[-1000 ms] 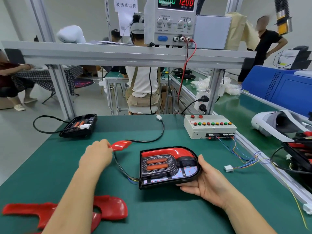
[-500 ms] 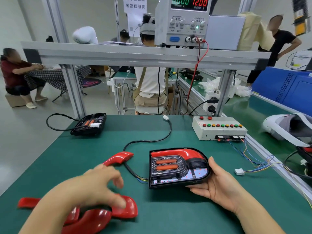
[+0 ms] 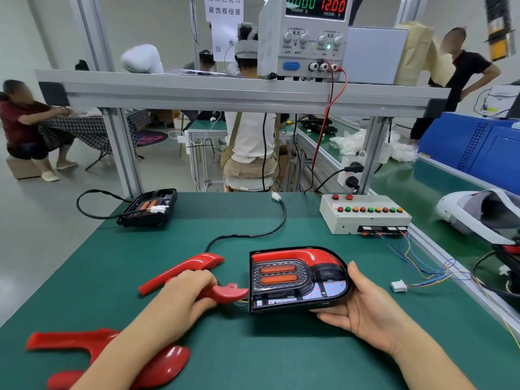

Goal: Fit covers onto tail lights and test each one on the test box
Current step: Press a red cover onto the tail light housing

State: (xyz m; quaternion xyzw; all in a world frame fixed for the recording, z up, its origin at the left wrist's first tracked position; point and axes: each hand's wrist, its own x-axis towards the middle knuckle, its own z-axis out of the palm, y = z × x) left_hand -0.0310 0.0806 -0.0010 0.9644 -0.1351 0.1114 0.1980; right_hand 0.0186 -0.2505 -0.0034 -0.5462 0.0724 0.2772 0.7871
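A black tail light (image 3: 298,280) with a red strip and two orange bars lies on the green table (image 3: 281,347). My right hand (image 3: 363,305) holds its right edge, thumb on the rim, fingers curled beneath. My left hand (image 3: 183,296) grips a red cover (image 3: 228,294) just left of the light; its tip nearly touches the light's left edge. Another red cover (image 3: 183,270) lies just behind that hand. The grey test box (image 3: 365,218) with coloured buttons stands at the back right.
More red covers (image 3: 168,364) lie near the front left under my forearm. A second black tail light (image 3: 149,209) sits at the back left. A black cable (image 3: 253,235) runs from the light. Loose coloured wires with a white plug (image 3: 398,285) lie to the right.
My left hand left the pile at the front left with a red cover and carried it right, up to the tail light's left edge. My right hand kept its hold.
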